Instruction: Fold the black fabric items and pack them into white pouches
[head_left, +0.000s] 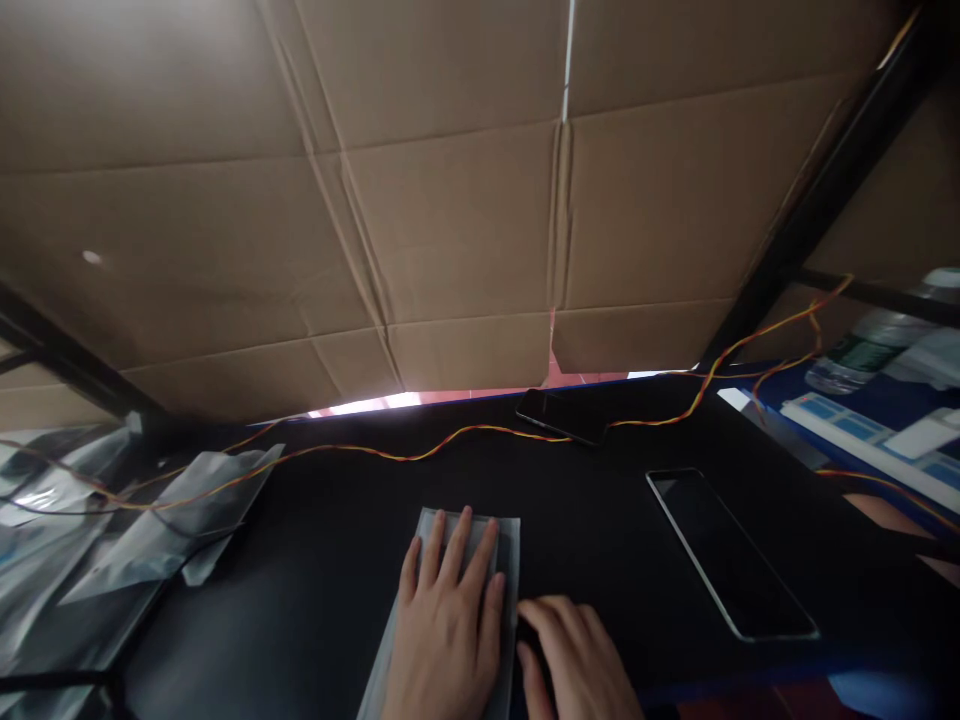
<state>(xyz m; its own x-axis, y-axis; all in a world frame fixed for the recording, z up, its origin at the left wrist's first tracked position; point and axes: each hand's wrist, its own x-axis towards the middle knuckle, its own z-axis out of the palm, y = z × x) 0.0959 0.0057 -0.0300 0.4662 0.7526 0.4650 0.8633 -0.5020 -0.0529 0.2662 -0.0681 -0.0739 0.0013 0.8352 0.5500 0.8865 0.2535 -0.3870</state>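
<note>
A flat translucent plastic sleeve (pixel 508 560) lies on the black mat at the near middle. My left hand (pixel 448 625) rests palm down on it with the fingers spread, covering most of the sleeve. Whether anything is inside the sleeve is hidden. Just right of it, my right hand (pixel 574 655) has loosely curled fingers, their tips at the sleeve's right edge. A dark gap shows between its thumb and index finger, and I see nothing held there. Further right lies a phone (pixel 731 555) with a dark screen and a pale frame.
Another dark phone (pixel 562 416) lies at the back, touching a red-and-yellow twisted wire (pixel 405 457) that crosses the black mat (pixel 315 560). Clear plastic bags (pixel 180 510) pile up at left. Cardboard (pixel 450 220) stands behind. A bottle (pixel 862 350) is at right.
</note>
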